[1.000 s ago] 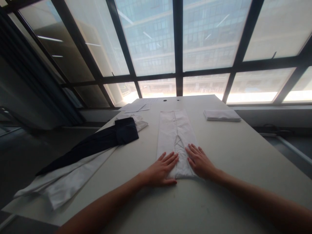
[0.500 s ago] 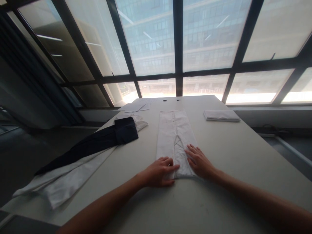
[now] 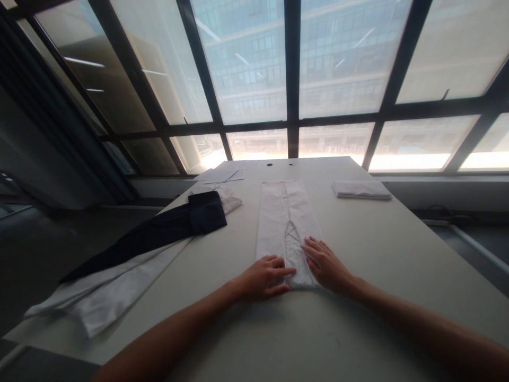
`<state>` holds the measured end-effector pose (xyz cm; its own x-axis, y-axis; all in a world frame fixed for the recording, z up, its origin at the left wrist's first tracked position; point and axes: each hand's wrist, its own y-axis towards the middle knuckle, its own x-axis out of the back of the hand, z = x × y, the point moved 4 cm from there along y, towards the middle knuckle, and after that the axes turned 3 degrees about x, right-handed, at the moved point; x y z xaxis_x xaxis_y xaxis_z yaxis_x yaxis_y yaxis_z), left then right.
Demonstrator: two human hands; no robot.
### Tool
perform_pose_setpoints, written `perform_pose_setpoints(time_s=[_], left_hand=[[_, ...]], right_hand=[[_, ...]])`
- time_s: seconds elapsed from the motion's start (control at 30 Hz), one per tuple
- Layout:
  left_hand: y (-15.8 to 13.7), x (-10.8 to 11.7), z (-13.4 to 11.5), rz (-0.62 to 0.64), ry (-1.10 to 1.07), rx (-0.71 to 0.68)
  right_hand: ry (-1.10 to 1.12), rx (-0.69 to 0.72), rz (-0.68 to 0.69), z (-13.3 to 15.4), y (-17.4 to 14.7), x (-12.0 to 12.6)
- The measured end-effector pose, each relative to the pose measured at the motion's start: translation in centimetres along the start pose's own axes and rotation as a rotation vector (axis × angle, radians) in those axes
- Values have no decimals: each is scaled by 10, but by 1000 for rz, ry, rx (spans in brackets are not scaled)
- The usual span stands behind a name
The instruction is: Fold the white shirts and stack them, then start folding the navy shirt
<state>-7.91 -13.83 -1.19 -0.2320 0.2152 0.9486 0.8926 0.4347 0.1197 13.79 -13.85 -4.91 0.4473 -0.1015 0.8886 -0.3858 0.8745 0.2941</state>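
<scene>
Seems partway through folding the white garment (image 3: 274, 228), already a narrow strip at twelve o'clock on the worktop (image 3: 377, 254). Rests right hand (image 3: 325, 264) spread open on its four o'clock edge and left hand (image 3: 263, 278), half-curled, at seven; cannot tell if pinching. Looks finished with folded pile (image 3: 361, 190) at one, not with dark garment (image 3: 207, 213) and white cloth (image 3: 97, 305) at ten.

The one camera I noticed sat on the person's head, above the near part of the tabletop (image 3: 369, 249), facing forward and down along it. It looked over the left hand (image 3: 265, 278) and the right hand (image 3: 325, 264), both fairly near it, to the windows (image 3: 246, 69) standing well beyond the far edge.
</scene>
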Motion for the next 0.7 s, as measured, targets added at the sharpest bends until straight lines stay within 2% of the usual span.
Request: perform_pose_setpoints(time_s=[0.17, 0.3, 0.4, 0.57, 0.63, 0.7], left_hand=[[1, 4, 16, -94, -79, 56], [0, 9, 40, -179, -25, 147], [1, 4, 49, -174, 45, 223], [11, -15, 26, -170, 81, 289], [20, -20, 14, -142, 35, 244], [35, -18, 13, -83, -65, 166]], right_hand=[[15, 11, -6, 3, 0, 4], [68, 135, 39, 11, -3, 6], [76, 187, 102, 13, -3, 7], [82, 181, 184, -4, -8, 22], [104, 203, 201, -13, -16, 31], [125, 203, 199, -19, -26, 38]])
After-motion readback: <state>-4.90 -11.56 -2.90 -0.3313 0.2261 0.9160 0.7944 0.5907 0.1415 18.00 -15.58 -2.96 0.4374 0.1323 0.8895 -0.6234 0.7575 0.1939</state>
